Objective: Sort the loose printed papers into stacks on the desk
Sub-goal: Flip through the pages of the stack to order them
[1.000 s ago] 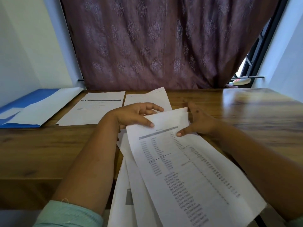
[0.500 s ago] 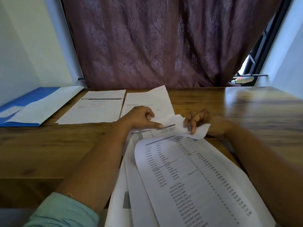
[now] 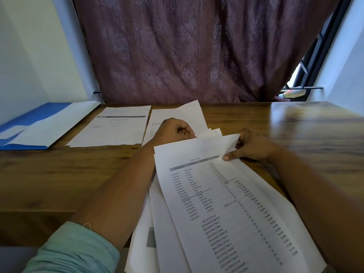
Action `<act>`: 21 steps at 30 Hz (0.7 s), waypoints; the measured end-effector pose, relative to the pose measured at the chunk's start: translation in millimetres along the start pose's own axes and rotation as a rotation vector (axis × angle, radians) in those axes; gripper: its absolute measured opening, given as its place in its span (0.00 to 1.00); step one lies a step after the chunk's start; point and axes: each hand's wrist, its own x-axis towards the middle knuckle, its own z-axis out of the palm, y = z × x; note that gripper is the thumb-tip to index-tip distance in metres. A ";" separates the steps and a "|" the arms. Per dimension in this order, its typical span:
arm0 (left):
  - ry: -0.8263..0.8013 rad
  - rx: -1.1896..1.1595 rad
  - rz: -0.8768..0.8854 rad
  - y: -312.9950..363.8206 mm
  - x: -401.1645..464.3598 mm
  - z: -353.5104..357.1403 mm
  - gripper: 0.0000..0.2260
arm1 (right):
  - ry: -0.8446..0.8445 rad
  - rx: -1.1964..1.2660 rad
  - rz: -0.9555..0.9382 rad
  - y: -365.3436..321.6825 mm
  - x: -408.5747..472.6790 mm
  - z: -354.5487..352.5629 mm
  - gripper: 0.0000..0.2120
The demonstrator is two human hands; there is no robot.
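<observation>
A fanned pile of loose printed papers [image 3: 220, 203] hangs over the desk's near edge; its top sheet carries columns of dates, names and numbers. My right hand [image 3: 254, 147] pinches the top sheet's far right corner, thumb on top, and the corner curls up. My left hand [image 3: 173, 131] has its fingers curled at the far edge of the sheets underneath, gripping them. Two stacks lie flat at the back: a stack with a dark header bar [image 3: 116, 127] on the left, and a second stack [image 3: 185, 115] behind my left hand, partly hidden by it.
A blue and white folder [image 3: 39, 127] lies open at the desk's far left. The wooden desk [image 3: 307, 134] stretches to the right. A maroon curtain [image 3: 187, 50] hangs right behind the desk, with a window gap [image 3: 301, 75] at its right.
My right hand has gone from curling the top sheet's far end over to pinching its right corner. My left hand has slid back and curled its fingers at the sheets' far edge.
</observation>
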 end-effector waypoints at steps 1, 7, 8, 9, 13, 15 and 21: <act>-0.004 0.011 0.017 0.4 -0.1 -0.4 0.06 | 0.004 -0.008 -0.006 -1.9 -1.1 0.4 0.37; 0.043 0.080 0.109 -1.8 0.1 -1.8 0.06 | 0.033 0.003 -0.065 -10.4 -8.3 4.3 0.18; 0.058 0.079 0.127 -2.9 0.1 -2.1 0.06 | 0.048 -0.007 -0.061 -9.9 -7.8 4.9 0.18; 0.066 0.079 0.144 -4.1 0.1 -2.4 0.06 | 0.055 -0.008 -0.054 -9.8 -7.4 5.2 0.17; 0.071 0.116 0.218 -5.9 2.7 -2.8 0.06 | 0.048 -0.018 -0.040 -9.2 -7.4 5.1 0.15; 0.088 0.119 0.230 -5.0 4.4 -3.3 0.06 | 0.047 -0.030 -0.039 -9.7 -7.3 4.8 0.16; 0.006 -0.017 0.140 0.3 -3.9 -6.2 0.04 | 0.050 -0.035 0.007 -3.7 -2.7 2.6 0.22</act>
